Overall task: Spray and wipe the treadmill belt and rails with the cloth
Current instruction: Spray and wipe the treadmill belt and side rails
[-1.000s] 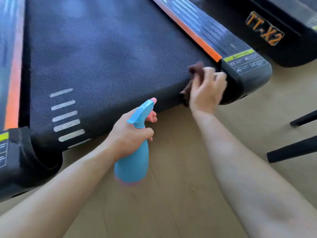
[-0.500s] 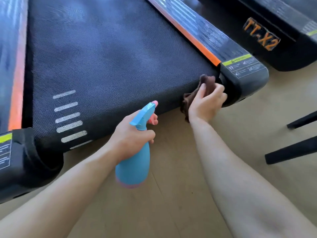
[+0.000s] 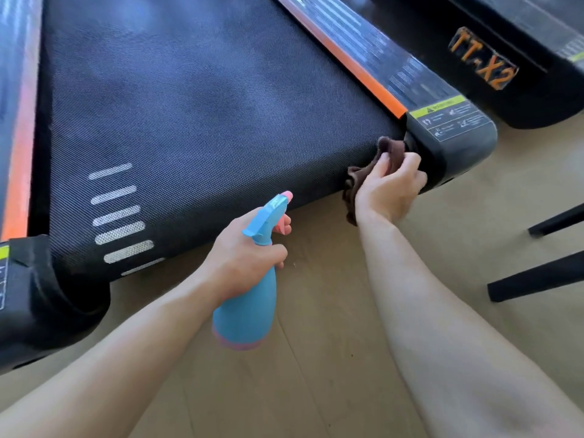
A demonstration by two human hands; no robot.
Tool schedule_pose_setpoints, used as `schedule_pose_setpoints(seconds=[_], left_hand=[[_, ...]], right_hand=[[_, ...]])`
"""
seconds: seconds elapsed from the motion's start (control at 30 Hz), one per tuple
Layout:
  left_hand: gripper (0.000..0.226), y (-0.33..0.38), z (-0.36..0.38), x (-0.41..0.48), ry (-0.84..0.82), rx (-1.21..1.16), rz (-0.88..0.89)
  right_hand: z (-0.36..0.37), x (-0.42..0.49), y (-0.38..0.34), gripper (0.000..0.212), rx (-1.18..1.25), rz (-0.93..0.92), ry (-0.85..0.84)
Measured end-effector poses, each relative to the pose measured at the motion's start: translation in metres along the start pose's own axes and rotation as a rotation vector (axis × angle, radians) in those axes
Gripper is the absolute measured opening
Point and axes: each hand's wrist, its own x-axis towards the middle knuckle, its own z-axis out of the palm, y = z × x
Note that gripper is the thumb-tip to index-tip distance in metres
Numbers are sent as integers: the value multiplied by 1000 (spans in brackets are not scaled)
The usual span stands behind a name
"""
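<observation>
The black treadmill belt [image 3: 196, 115] fills the upper left, with white stripes near its rear edge. An orange-edged right rail [image 3: 373, 55] ends in a black end cap [image 3: 455, 143] with a yellow warning label. My right hand [image 3: 388, 191] grips a dark brown cloth [image 3: 390, 151] and presses it into the gap between the belt's rear corner and that end cap. My left hand [image 3: 246, 251] holds a blue spray bottle [image 3: 249, 305] with a pink nozzle, hovering over the floor just behind the belt's rear edge. The left rail [image 3: 19, 121] runs along the left border.
A second black treadmill [image 3: 493, 74] marked TT-X2 in orange lies to the right. Two black legs [image 3: 537, 279] jut in from the right edge over the light wooden floor [image 3: 331, 374]. The left end cap [image 3: 31, 295] sits at lower left.
My right hand slid the cloth from the top of the belt's right rear corner down into the gap beside the end cap. The left hand and bottle barely moved.
</observation>
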Motion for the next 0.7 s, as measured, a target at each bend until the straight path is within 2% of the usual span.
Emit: schedule_pose_setpoints(seconds=[0.07, 0.13, 0.27, 0.37, 0.47, 0.6, 0.63, 0.7], left_hand=[[39, -1, 1, 1, 3, -1, -10], [36, -1, 1, 1, 2, 4, -16], [44, 2, 2, 6, 1, 2, -7], [39, 6, 8, 12, 7, 8, -1], [44, 11, 17, 16, -1, 9, 15], [55, 13, 27, 17, -29, -17, 13], [57, 14, 29, 17, -32, -12, 9], [57, 15, 31, 17, -27, 17, -2]], right_hand=[[2, 2, -6, 26, -20, 132, 46], [4, -3, -9, 25, 11, 170, 45], [1, -17, 5, 23, 76, 24, -28], [-6, -16, 17, 20, 77, -110, -113], [-12, 3, 18, 21, 33, -92, -86], [0, 3, 10, 24, 65, 61, 1], [2, -3, 8, 23, 87, 69, -7], [3, -21, 14, 21, 145, -29, -42]])
